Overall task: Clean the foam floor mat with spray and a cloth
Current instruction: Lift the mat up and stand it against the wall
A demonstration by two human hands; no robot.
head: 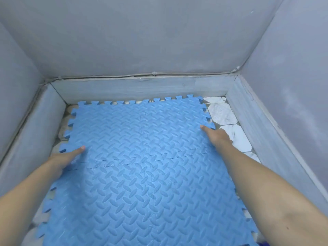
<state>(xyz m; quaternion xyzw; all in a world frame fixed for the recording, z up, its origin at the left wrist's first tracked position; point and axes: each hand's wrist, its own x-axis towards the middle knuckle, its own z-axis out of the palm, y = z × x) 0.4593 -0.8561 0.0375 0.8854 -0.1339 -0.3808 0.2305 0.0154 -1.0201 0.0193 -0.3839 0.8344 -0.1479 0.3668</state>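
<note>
The blue foam mat [142,174], made of interlocking tiles with a ridged leaf pattern, lies on the floor of a narrow alcove. My left hand [66,157] grips its left edge, thumb on top pointing inward, fingers hidden under the edge. On the opposite side my right hand [219,136] grips the right edge near the far corner, its thumb also lying on the mat surface. No spray bottle or cloth is in view.
Grey walls [159,41] with a low grey skirting [142,89] close in the mat on the left, far and right sides. White hexagon floor tiles [230,114] show along the right. A small dark blue thing [317,243] peeks in at the bottom right.
</note>
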